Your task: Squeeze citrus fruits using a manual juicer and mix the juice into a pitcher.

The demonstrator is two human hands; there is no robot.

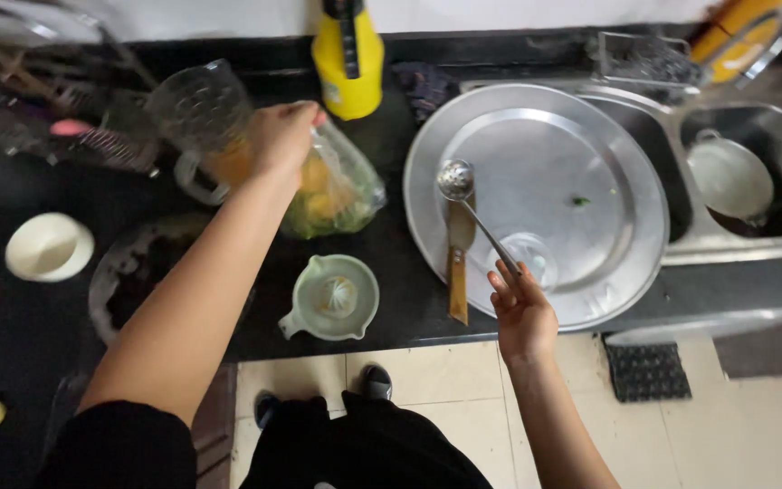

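My left hand (284,136) grips the top of a clear plastic bag (337,190) holding yellow-orange fruit, on the black counter beside a glass jug (201,118). My right hand (522,308) holds the handle of a metal strainer spoon (456,179), whose round head hovers over the left edge of a large round steel tray (590,145). A wooden-handled knife (459,263) lies on the tray's rim under the spoon. A pale green citrus juicer (335,297) sits on the counter between my arms.
A yellow bottle (348,59) stands at the back. A white bowl (49,246) and a dark pan (133,272) are at the left. A steel sink (771,208) with a pot (730,177) is at the right. A small glass (527,254) rests on the tray.
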